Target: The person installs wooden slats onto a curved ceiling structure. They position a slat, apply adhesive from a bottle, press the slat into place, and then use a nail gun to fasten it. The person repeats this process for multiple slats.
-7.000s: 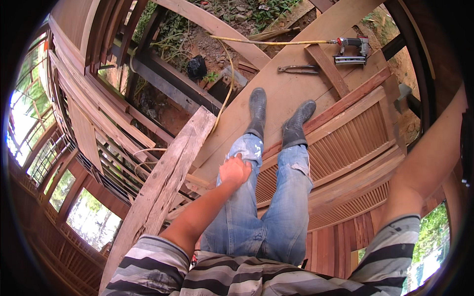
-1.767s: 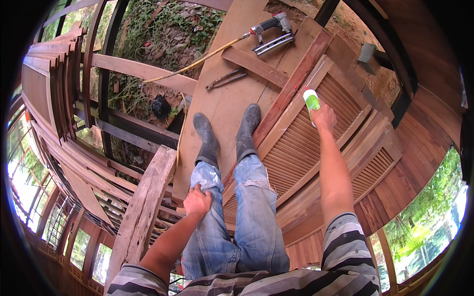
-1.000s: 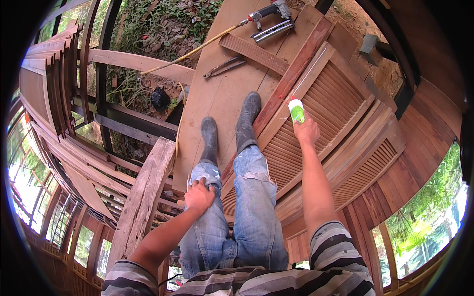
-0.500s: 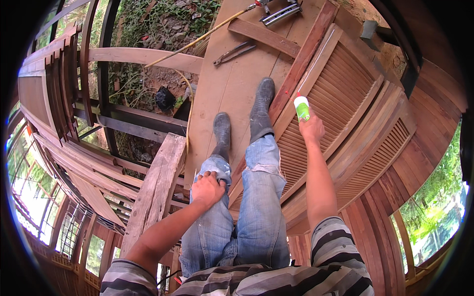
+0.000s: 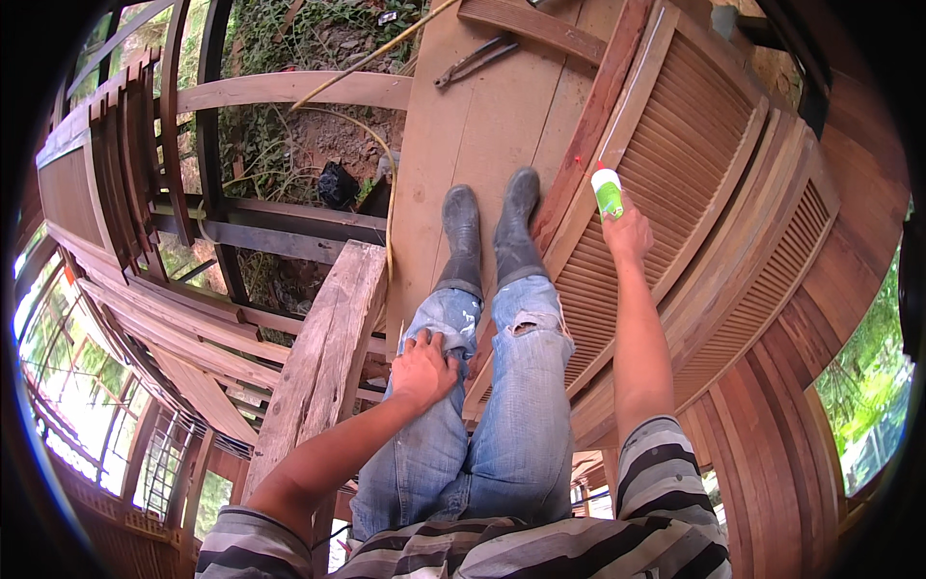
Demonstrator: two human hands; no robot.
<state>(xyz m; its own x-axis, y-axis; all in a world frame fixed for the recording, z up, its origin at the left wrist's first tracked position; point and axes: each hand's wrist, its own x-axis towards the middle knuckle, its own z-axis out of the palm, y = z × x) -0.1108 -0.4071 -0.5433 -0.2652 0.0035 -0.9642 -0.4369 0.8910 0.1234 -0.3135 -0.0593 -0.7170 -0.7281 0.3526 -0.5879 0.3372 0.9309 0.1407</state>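
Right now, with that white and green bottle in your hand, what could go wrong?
The white-and-green plastic bottle in the right hand points its red tip at the brown slatted wooden panel, so drips might reach the slats. The thin white line along the panel's frame, if wet, could smear when brushed. The dark metal pliers lie ahead of the grey rubber boots, so a step forward might land on them.

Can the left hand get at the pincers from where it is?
Probably not without leaning forward: the left hand rests on the left leg, and the pincers lie beyond the boots. Nothing covers them, though.
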